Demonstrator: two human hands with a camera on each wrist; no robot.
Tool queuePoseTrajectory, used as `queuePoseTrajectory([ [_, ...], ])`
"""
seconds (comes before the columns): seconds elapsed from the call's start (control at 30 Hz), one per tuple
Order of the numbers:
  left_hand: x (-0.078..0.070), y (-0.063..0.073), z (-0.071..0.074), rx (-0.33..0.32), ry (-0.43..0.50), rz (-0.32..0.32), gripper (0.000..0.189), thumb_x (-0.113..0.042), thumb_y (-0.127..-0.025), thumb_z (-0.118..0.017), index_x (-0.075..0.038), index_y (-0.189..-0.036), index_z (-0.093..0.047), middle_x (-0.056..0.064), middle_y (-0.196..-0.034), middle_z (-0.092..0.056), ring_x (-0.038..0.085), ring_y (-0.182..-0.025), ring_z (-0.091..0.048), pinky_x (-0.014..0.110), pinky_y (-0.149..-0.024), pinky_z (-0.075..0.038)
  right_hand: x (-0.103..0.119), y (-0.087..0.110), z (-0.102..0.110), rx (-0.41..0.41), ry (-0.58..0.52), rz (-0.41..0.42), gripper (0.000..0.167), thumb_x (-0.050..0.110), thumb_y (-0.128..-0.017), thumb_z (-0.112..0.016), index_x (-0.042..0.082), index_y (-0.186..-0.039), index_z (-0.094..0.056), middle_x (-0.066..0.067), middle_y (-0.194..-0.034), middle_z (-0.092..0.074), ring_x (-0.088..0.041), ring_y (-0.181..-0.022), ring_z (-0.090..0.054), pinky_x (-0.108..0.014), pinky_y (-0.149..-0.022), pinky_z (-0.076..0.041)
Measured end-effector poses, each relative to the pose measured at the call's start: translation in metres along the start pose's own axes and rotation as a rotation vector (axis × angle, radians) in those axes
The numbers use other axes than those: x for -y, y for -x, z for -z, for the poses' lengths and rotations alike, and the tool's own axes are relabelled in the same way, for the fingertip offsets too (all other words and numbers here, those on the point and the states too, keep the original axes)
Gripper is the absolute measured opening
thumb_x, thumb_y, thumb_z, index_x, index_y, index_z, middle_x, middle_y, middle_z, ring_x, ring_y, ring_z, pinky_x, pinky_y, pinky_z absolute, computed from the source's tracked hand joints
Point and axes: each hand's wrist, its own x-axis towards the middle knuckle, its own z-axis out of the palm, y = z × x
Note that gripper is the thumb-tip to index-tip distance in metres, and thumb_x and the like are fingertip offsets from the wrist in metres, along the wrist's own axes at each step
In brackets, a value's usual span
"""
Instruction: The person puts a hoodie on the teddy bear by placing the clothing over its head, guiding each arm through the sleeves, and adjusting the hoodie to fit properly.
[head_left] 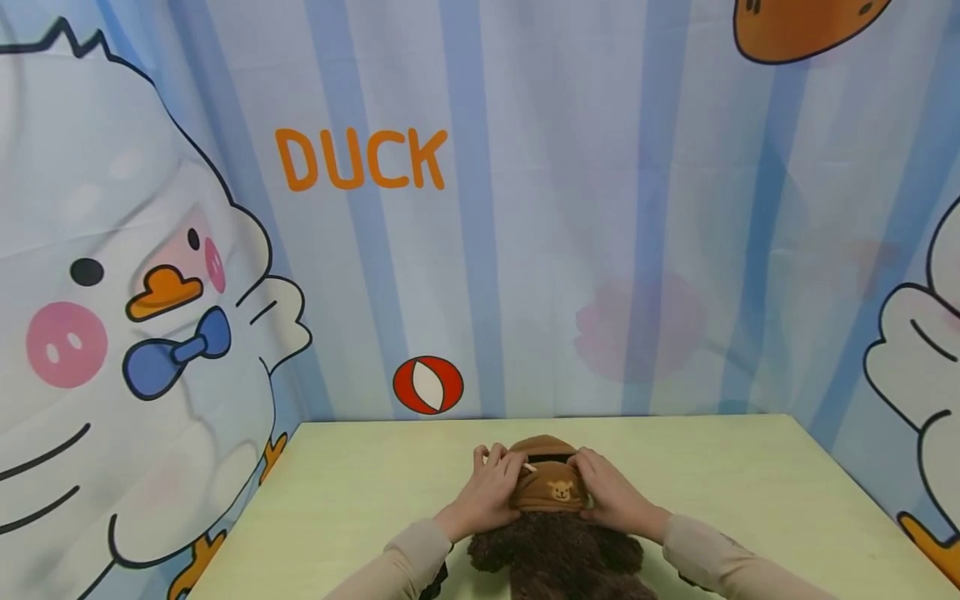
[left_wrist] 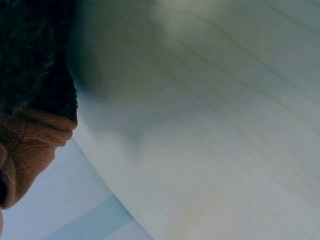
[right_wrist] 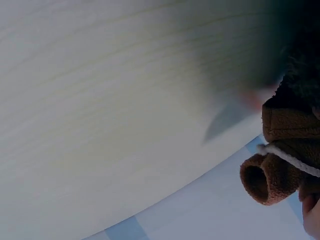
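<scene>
A dark brown furry plush toy (head_left: 558, 550) lies on the table right in front of me. Over its upper end is a small brown fleece doll garment (head_left: 543, 497) with a bear face stitched on it; a dark gap shows at its far edge. My left hand (head_left: 491, 487) grips the garment's left side, close to a short whitish cord (head_left: 529, 467). On the opposite side my right hand (head_left: 615, 496) holds the garment's edge, thumb nearer me. The right wrist view shows a sleeve-like tube (right_wrist: 270, 180) and a white cord (right_wrist: 292, 162) beside the fingers (right_wrist: 312, 217).
The pale yellow table (head_left: 360, 492) runs back to a blue-striped curtain (head_left: 525, 208) printed with a large duck (head_left: 180, 450) and a red-and-white ball (head_left: 408, 385). Dark straps (head_left: 435, 581) show at my left wrist.
</scene>
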Motion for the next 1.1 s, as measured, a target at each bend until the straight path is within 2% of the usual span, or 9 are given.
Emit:
queuePoseTrajectory([
  [0.17,-0.001,0.0,0.003,-0.023,0.041,-0.04,0.058,-0.037,-0.061,-0.079,-0.018,-0.105,-0.047,-0.004,-0.099,-0.051,0.016,-0.094,-0.037,0.039,-0.076,-0.017,0.0,0.001,0.002,-0.04,0.02,0.046,0.06,0.017,-0.054,-0.084,0.012,-0.099,-0.044,0.003,-0.091,-0.045,-0.008,-0.076,-0.045,-0.028,-0.066,-0.042],
  [0.27,-0.001,0.002,0.0,-0.068,-0.019,-0.102,0.043,-0.03,-0.066,-0.076,-0.02,-0.097,-0.048,-0.006,-0.096,-0.051,0.016,-0.097,-0.039,0.042,-0.077,-0.02,-0.002,0.003,0.003,-0.096,0.09,0.166,0.058,0.018,-0.054,-0.084,0.011,-0.097,-0.047,0.001,-0.092,-0.049,-0.01,-0.075,-0.049,-0.028,-0.064,-0.043],
  [0.4,0.001,0.008,-0.008,-0.103,-0.122,-0.152,0.032,-0.026,-0.07,-0.072,-0.02,-0.09,-0.047,-0.005,-0.09,-0.047,0.015,-0.089,-0.037,0.041,-0.074,-0.019,-0.005,0.005,0.0,-0.137,0.152,0.305,0.052,0.017,-0.058,-0.082,0.01,-0.099,-0.05,-0.001,-0.094,-0.053,-0.011,-0.078,-0.053,-0.028,-0.067,-0.046],
  [0.47,0.002,0.011,-0.011,-0.109,-0.142,-0.149,0.036,-0.03,-0.068,-0.074,-0.02,-0.091,-0.048,-0.005,-0.089,-0.046,0.014,-0.085,-0.035,0.04,-0.073,-0.016,-0.006,0.006,-0.002,-0.114,0.127,0.291,0.053,0.018,-0.061,-0.08,0.01,-0.103,-0.049,0.0,-0.095,-0.054,-0.01,-0.08,-0.053,-0.028,-0.068,-0.046],
  [0.57,0.003,0.013,-0.014,-0.128,-0.134,-0.14,0.044,-0.032,-0.063,-0.076,-0.02,-0.095,-0.048,-0.005,-0.088,-0.047,0.014,-0.082,-0.034,0.039,-0.071,-0.013,-0.006,0.005,-0.002,-0.068,0.062,0.206,0.058,0.02,-0.063,-0.079,0.01,-0.11,-0.046,0.002,-0.098,-0.053,-0.008,-0.083,-0.052,-0.027,-0.07,-0.046],
  [0.67,0.002,0.015,-0.019,-0.165,-0.105,-0.129,0.041,-0.03,-0.062,-0.077,-0.02,-0.09,-0.049,-0.007,-0.084,-0.048,0.012,-0.079,-0.032,0.037,-0.07,-0.011,-0.006,0.004,-0.004,-0.058,0.026,0.183,0.055,0.021,-0.062,-0.08,0.013,-0.107,-0.049,0.004,-0.1,-0.053,-0.007,-0.086,-0.051,-0.026,-0.07,-0.046],
  [0.87,-0.001,0.021,-0.029,-0.238,-0.074,-0.176,0.032,-0.023,-0.063,-0.077,-0.02,-0.074,-0.047,-0.009,-0.073,-0.046,0.011,-0.072,-0.029,0.035,-0.07,-0.01,-0.009,0.001,-0.013,-0.163,0.142,0.424,0.038,0.023,-0.062,-0.079,0.016,-0.087,-0.052,0.004,-0.088,-0.053,-0.01,-0.084,-0.053,-0.022,-0.062,-0.045],
  [1.0,-0.003,0.02,-0.031,-0.296,-0.075,-0.212,0.02,-0.019,-0.073,-0.068,-0.02,-0.07,-0.048,-0.01,-0.067,-0.046,0.01,-0.071,-0.03,0.035,-0.07,-0.013,-0.012,0.0,-0.021,-0.253,0.243,0.564,0.013,0.024,-0.087,-0.055,0.015,-0.079,-0.052,0.004,-0.074,-0.053,-0.009,-0.07,-0.051,-0.016,-0.051,-0.038],
  [1.1,-0.004,0.016,-0.034,-0.373,-0.079,-0.248,0.022,-0.016,-0.088,-0.05,-0.021,-0.067,-0.048,-0.01,-0.06,-0.043,0.01,-0.069,-0.03,0.035,-0.07,-0.016,-0.015,-0.002,-0.026,-0.297,0.295,0.622,0.034,0.02,-0.097,-0.03,0.016,-0.074,-0.055,0.007,-0.064,-0.052,-0.005,-0.059,-0.044,-0.015,-0.048,-0.032],
])
